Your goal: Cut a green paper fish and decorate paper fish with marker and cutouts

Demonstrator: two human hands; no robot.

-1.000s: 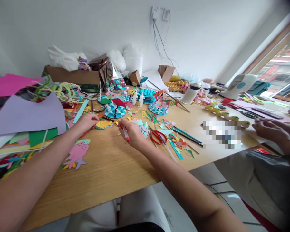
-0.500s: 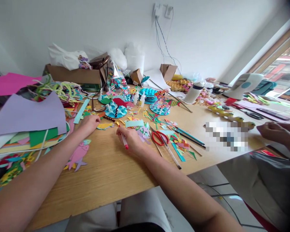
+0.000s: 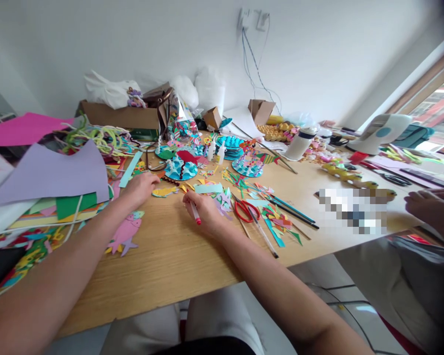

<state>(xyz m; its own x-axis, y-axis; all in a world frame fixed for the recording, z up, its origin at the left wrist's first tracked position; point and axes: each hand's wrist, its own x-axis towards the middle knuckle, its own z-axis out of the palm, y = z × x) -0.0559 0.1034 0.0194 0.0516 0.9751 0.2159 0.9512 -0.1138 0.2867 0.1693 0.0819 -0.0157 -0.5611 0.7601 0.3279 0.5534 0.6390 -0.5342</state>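
Note:
My right hand [image 3: 203, 209] rests low over the table, its fingers pinching a white marker pen [image 3: 195, 211] with a red end. Just left of the yellow paper fish [image 3: 165, 192] is my left hand [image 3: 142, 188]; its fingers curl downward, and whatever they may hold is hidden. Below my left forearm lies a pink and purple paper fish [image 3: 128, 229], partly covered by the arm. Beyond the right hand are a light blue paper strip [image 3: 208, 188] and small coloured cuttings. Red-handled scissors [image 3: 246, 211] lie to its right.
Blue paper discs with fish figures [image 3: 181, 166] stand behind, beside small glue bottles [image 3: 221, 154]. Coloured sheets [image 3: 48, 172] pile up on the left. Pencils [image 3: 294, 211] and a pen [image 3: 263, 232] lie on the right. Another person's hands [image 3: 431, 209] are at the far right.
The view has turned slightly left, so everything sits a little further right. The left hand has risen slightly beside the yellow fish. The right hand keeps hold of the marker pen.

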